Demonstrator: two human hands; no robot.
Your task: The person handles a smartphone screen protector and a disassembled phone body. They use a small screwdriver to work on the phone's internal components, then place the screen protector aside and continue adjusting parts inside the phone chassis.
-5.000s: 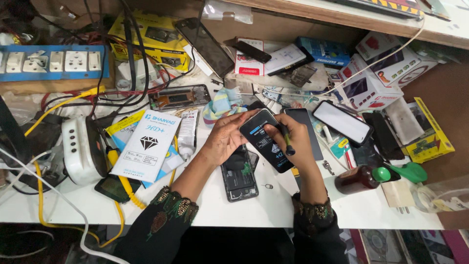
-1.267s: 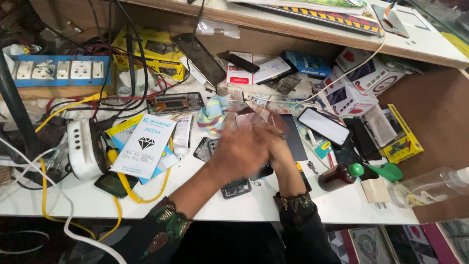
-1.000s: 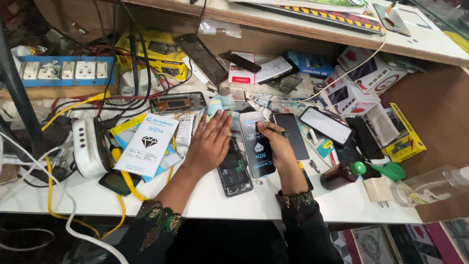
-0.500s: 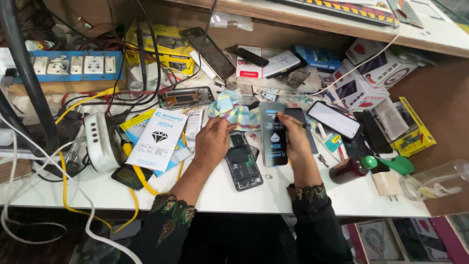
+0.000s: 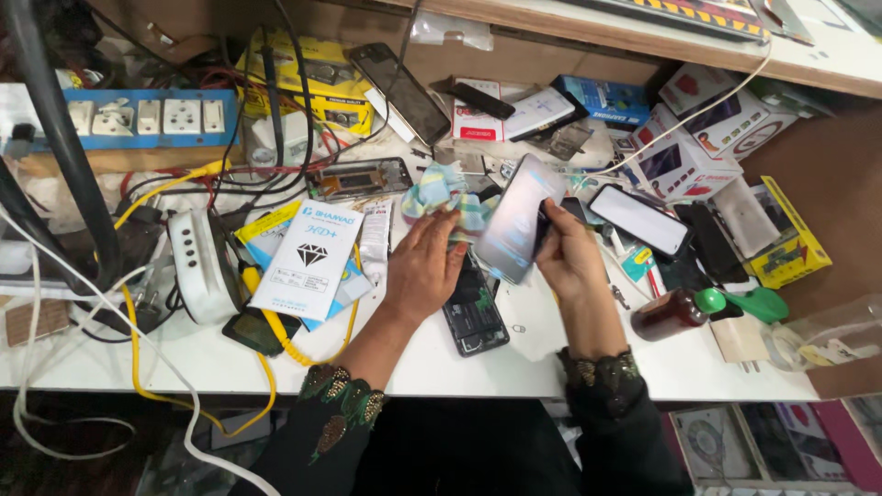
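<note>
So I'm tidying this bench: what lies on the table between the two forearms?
In the head view, an opened phone showing its dark insides lies on the white table, between the left hand and right hand.

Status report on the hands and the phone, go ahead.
Right hand gripping phone, tilted up off the bench. Left hand on cloth beside it. Opened phone lies below; clutter all around.
</note>
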